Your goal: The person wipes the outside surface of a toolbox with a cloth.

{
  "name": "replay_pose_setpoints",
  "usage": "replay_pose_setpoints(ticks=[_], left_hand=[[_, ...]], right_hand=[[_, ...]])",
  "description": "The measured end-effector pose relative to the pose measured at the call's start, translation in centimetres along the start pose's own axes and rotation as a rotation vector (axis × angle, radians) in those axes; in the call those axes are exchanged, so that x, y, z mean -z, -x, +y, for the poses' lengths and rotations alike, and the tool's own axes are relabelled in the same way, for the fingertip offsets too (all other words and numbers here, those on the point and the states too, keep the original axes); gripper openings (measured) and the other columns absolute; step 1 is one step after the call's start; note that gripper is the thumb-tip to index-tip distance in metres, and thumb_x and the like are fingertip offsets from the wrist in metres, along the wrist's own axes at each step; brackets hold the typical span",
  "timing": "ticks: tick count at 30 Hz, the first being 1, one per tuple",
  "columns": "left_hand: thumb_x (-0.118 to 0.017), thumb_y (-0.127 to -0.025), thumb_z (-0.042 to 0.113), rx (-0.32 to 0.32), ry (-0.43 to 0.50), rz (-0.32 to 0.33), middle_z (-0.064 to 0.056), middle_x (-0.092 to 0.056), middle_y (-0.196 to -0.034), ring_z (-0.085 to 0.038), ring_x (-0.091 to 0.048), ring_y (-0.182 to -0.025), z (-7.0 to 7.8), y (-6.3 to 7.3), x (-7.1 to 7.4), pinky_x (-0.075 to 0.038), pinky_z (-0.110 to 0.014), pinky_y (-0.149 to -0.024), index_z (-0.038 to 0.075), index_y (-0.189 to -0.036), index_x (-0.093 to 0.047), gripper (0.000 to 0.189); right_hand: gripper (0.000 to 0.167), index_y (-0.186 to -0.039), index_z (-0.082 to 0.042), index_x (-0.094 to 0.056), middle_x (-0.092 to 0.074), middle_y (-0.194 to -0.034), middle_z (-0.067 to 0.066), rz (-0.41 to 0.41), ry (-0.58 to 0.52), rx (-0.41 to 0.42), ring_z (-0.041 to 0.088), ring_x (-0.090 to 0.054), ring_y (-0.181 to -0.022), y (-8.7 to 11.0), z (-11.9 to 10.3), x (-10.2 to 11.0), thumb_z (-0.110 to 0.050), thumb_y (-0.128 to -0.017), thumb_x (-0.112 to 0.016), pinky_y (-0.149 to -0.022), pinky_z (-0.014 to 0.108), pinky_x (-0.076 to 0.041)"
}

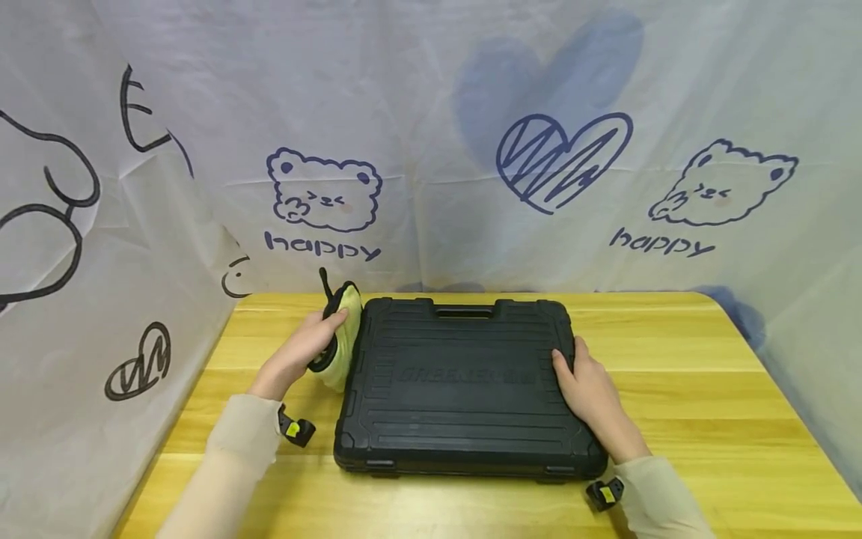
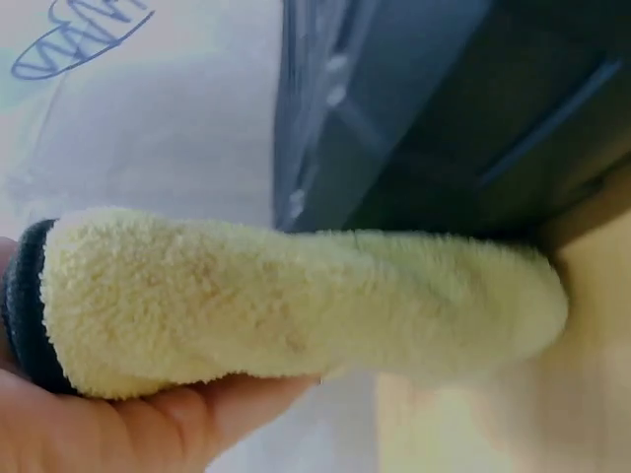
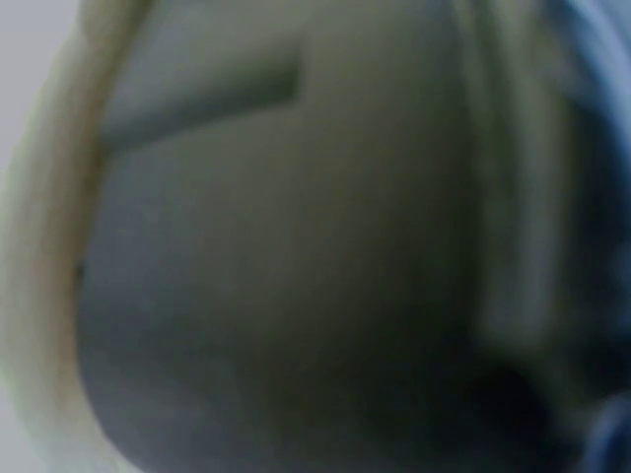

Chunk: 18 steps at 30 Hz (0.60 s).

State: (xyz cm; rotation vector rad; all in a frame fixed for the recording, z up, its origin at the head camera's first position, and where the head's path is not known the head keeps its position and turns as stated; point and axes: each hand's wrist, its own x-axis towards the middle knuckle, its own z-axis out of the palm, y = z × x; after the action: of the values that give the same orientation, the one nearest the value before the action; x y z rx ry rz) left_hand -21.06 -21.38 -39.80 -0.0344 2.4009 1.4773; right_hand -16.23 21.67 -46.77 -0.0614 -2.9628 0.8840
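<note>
A black hard plastic carrying case (image 1: pixel 465 382) with ridges and raised lettering lies on the wooden table, its handle towards the back wall. Along its left side my left hand (image 1: pixel 306 348) holds a pale yellow fluffy cloth (image 1: pixel 348 344) with black edging and a black loop, the thumb on top. In the left wrist view the folded cloth (image 2: pixel 296 305) touches or nearly touches the case's side (image 2: pixel 414 118). My right hand (image 1: pixel 592 385) grips the case's right edge, thumb on the lid; its other fingers are partly hidden. The right wrist view is blurred and mostly a dark surface.
The yellow wood-grain table (image 1: pixel 680 389) extends to both sides of the case. White cloth sheeting (image 1: pixel 431 135) with drawn hearts and bears hangs behind and to the left. A small black wrist mount (image 1: pixel 296 428) sits by the left cuff, another (image 1: pixel 604 494) by the right.
</note>
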Motion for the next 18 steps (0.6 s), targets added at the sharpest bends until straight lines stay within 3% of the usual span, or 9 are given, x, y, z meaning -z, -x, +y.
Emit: replay_pose_setpoints(ticks=[5, 9, 12, 15, 18], left_hand=[[-0.036, -0.107, 0.042, -0.092, 0.018, 0.029, -0.022, -0.042, -0.142, -0.032, -0.038, -0.13, 1.9, 1.1, 1.2, -0.031, -0.048, -0.109, -0.006, -0.144, -0.039, 0.061], [-0.04, -0.107, 0.039, -0.161, 0.085, 0.04, -0.015, -0.049, -0.116, -0.023, -0.047, -0.108, 4.0, 2.5, 1.5, -0.038, -0.036, -0.095, -0.005, -0.129, -0.048, 0.05], [-0.043, -0.106, 0.038, -0.174, 0.252, -0.01, -0.006, -0.056, -0.097, -0.015, -0.056, -0.089, 5.1, 3.7, 1.2, -0.046, -0.028, -0.082, -0.002, -0.114, -0.05, 0.041], [-0.043, -0.106, 0.038, -0.177, 0.467, -0.121, -0.002, -0.065, -0.086, -0.012, -0.066, -0.077, 5.7, 4.9, 0.2, -0.055, -0.026, -0.072, 0.001, -0.107, -0.05, 0.038], [-0.044, -0.106, 0.039, -0.173, 0.64, -0.212, -0.003, -0.071, -0.092, -0.015, -0.071, -0.082, 5.9, 6.3, -1.5, -0.058, -0.03, -0.074, 0.003, -0.113, -0.051, 0.037]], right_hand=[[0.073, -0.15, 0.015, -0.02, -0.041, -0.14, 0.041, 0.0, 0.001, -0.005, 0.056, -0.049, -0.12, 0.1, 0.0, 0.1, -0.043, -0.107, -0.032, -0.096, 0.064, -0.042], [0.074, -0.151, 0.013, -0.02, -0.042, -0.14, 0.04, -0.009, 0.016, -0.023, 0.055, -0.051, -0.119, 0.0, 0.0, 0.1, -0.045, -0.107, -0.031, -0.094, 0.064, -0.044], [0.075, -0.152, 0.013, -0.018, -0.041, -0.141, 0.04, -0.039, 0.015, -0.039, 0.054, -0.05, -0.12, 0.0, 0.0, 0.2, -0.046, -0.107, -0.031, -0.094, 0.064, -0.044], [0.078, -0.152, 0.014, -0.01, -0.032, -0.146, 0.042, -0.124, -0.033, -0.055, 0.055, -0.042, -0.128, 0.1, -0.1, 0.8, -0.045, -0.107, -0.033, -0.1, 0.064, -0.039], [0.082, -0.151, 0.016, -0.001, -0.017, -0.152, 0.043, -0.207, -0.083, -0.05, 0.057, -0.025, -0.137, 0.4, -0.6, 1.9, -0.042, -0.106, -0.038, -0.108, 0.065, -0.029]])
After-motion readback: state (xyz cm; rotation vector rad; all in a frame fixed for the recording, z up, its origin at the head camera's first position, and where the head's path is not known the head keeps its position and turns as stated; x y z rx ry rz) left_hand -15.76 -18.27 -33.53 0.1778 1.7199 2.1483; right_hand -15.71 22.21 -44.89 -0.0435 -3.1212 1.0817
